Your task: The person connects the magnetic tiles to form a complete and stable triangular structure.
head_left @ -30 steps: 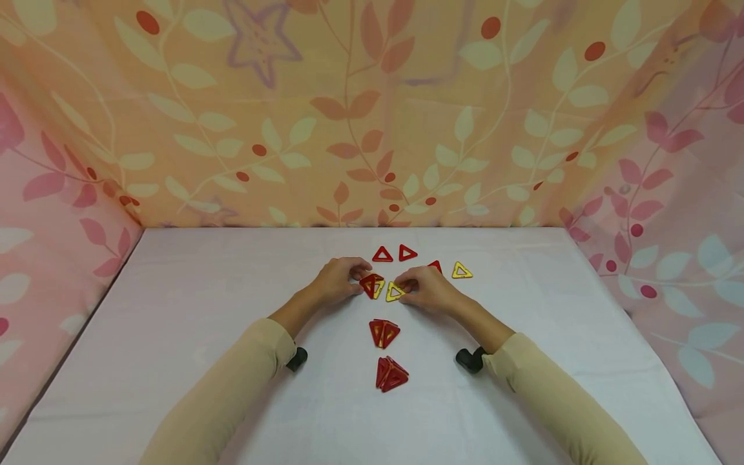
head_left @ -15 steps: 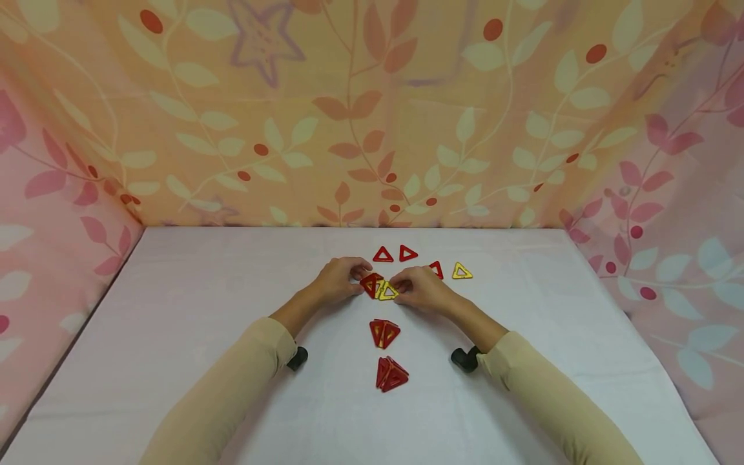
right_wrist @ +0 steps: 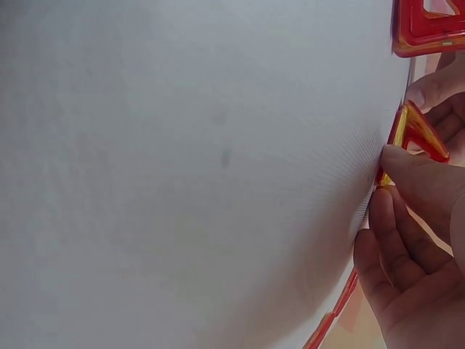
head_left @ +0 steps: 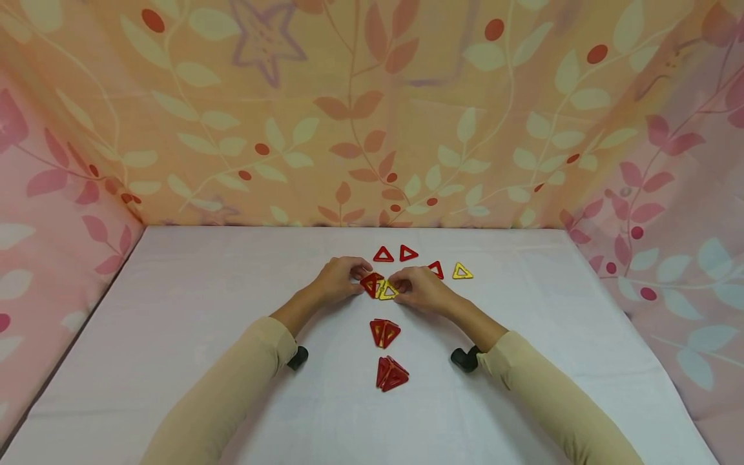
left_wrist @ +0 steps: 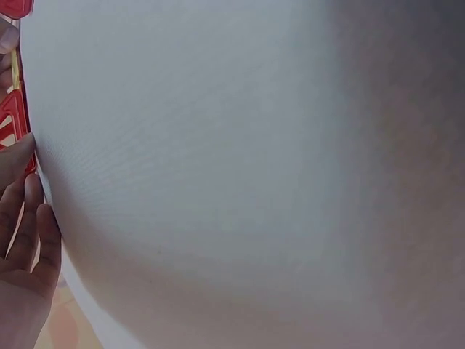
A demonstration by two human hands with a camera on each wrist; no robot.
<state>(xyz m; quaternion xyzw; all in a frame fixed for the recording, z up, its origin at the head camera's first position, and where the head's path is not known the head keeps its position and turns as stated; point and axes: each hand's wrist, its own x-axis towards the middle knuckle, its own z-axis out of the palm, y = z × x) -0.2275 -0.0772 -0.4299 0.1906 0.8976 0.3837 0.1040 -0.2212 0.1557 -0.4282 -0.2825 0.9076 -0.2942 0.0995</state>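
Near the middle of the white tabletop [head_left: 203,297], the two hands face each other over a small cluster of red and yellow triangles [head_left: 371,285]. The left hand [head_left: 339,281], partly closed, pinches the cluster's left side between thumb and fingertips. The right hand [head_left: 426,289], likewise partly closed, pinches a yellow triangle [head_left: 388,291] at its right side; this piece adjoins the yellow part of the cluster, though whether their edges touch cannot be told. Beyond the hands lie two red triangles [head_left: 383,254], side by side. To the right, a third red piece [head_left: 438,270] is partly hidden behind the right hand, with a loose yellow piece [head_left: 462,271] just beside it. On the near side stand two red, many-sided shapes [head_left: 385,333], one nearer the person than the other. Behind the table hangs a leaf-patterned curtain [head_left: 232,116].
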